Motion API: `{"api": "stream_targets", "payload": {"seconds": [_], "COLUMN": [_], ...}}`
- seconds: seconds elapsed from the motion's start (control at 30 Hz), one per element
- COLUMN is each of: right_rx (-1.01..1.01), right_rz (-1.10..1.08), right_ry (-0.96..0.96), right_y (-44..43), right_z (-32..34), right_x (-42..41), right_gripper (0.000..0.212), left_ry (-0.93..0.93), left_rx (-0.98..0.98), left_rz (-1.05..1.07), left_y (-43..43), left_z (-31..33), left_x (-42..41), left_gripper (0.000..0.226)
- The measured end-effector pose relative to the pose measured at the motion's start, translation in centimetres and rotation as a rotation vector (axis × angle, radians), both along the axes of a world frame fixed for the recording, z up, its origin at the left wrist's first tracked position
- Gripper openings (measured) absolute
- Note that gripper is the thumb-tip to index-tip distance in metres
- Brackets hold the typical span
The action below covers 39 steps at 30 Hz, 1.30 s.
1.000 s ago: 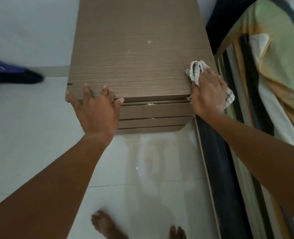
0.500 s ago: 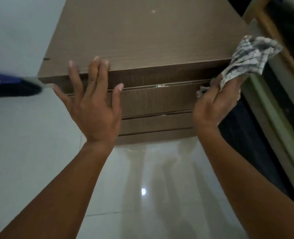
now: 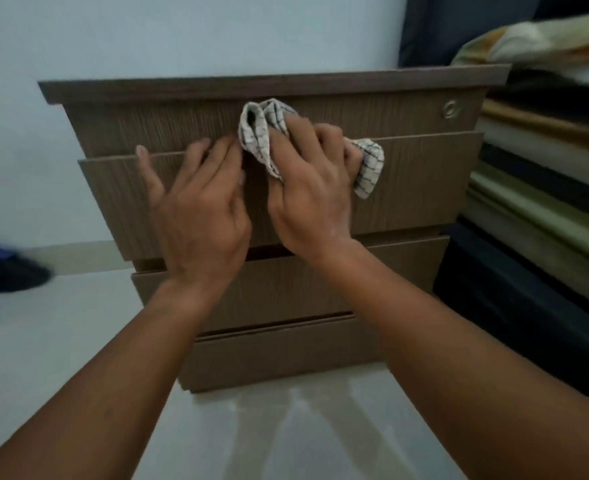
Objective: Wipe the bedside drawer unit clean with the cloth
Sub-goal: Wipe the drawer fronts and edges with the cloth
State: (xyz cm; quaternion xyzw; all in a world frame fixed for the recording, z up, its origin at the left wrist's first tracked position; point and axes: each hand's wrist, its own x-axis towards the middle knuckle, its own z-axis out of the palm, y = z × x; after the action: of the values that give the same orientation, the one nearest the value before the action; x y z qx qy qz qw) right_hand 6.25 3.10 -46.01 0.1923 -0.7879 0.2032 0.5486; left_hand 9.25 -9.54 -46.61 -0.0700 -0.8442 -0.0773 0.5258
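The brown wood-grain bedside drawer unit (image 3: 421, 174) faces me, its stacked drawer fronts in full view and a round metal lock (image 3: 450, 109) at the top right. My right hand (image 3: 312, 192) holds the white checked cloth (image 3: 258, 135) bunched against the upper drawer fronts near the middle. Part of the cloth sticks out to the right of the hand. My left hand (image 3: 199, 206) lies flat on the second drawer front just left of the right hand, fingers spread, its fingertips touching the cloth's edge.
A bed (image 3: 542, 188) with striped bedding and a dark base stands tight against the unit's right side. A blue and black object (image 3: 6, 268) lies on the pale tiled floor (image 3: 61, 327) at the left. A light wall (image 3: 182, 32) is behind the unit.
The view dropped from above the unit's top to its front. My right hand carried the cloth from the top's right edge to the upper drawer fronts. My left hand left the top's front edge.
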Motion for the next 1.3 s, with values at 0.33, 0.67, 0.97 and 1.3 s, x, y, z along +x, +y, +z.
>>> {"api": "stream_targets", "payload": {"seconds": [0.33,0.67,0.97,1.3], "right_rx": [0.209,-0.303,-1.267,-1.441], "right_rz": [-0.122,-0.451,-0.161,-0.129], "right_ry": [-0.269,-0.311,-0.377,-0.598], "right_y": [3.8,13.5,11.8,4.1], "right_z": [4.0,3.2,-1.2,-4.0], "right_x": [2.2,1.6,2.9,4.6], "right_gripper": [0.026,0.010,0.030,0.024], "left_ry": [-0.162,-0.250,-0.182,-0.149], "left_rx": [0.165,0.198,0.310,0.489], "left_rz": [0.011,-0.057,-0.068,-0.106], "left_y": [3.4,5.5,5.8,5.9], "left_z": [3.5,6.3,6.4,5.7], "left_x": [3.0,4.8,4.6,4.1], "left_gripper": [0.031,0.027,0.020,0.017]}}
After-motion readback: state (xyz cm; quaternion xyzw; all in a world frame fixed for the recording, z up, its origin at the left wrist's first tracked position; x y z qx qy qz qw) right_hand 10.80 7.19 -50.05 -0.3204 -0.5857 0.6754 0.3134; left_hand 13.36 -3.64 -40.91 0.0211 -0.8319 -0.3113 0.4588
